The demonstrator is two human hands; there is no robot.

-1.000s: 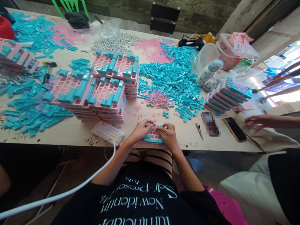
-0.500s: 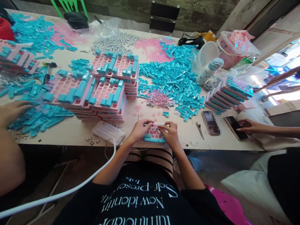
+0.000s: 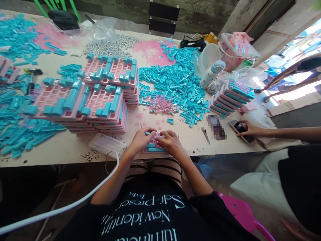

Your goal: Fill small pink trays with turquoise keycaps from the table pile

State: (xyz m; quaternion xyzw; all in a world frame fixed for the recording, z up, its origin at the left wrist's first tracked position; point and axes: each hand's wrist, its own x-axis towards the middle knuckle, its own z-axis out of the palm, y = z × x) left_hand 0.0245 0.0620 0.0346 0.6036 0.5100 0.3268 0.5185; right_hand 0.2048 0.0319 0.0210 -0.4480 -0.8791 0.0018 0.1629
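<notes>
A small pink toy keyboard (image 3: 154, 149) with blue keys lies flat at the table's front edge, between my hands. My left hand (image 3: 142, 138) bends over its upper left part, thumb and fingers drawn together; what is between them is too small to tell. From the right, my right hand (image 3: 171, 142) reaches across the keyboard with curled fingers close to the left fingertips, and its grip is partly hidden. Just beyond lie loose clear pink pieces (image 3: 139, 116), a blue piece (image 3: 170, 121) and a small heap of pink pieces (image 3: 163, 104).
Stacks of pink frames with blue keys (image 3: 102, 103) stand left. A blue parts pile (image 3: 175, 80) spreads behind. A white power strip (image 3: 106, 144) with its cable lies near my left forearm. Tweezers (image 3: 205, 135) and a phone (image 3: 217, 127) lie right, where another person's hand (image 3: 247, 130) touches a second phone.
The view has shifted a little to the right. My right hand has moved further over the keyboard, its fingers curled lower. The other person's arm at the left has left the view.
</notes>
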